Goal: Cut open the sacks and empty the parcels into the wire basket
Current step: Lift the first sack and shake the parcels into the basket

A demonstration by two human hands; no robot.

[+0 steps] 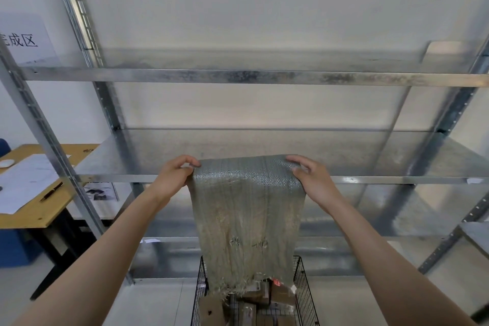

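Hanging sack (247, 219) between gripping fingers (189, 160)

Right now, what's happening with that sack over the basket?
A person holds a grey-green woven sack upside down, the left hand and right hand each gripping an upper corner. Its frayed, cut-open end hangs into the black wire basket, where brown cardboard parcels already lie. A metal shelving rack stands behind.
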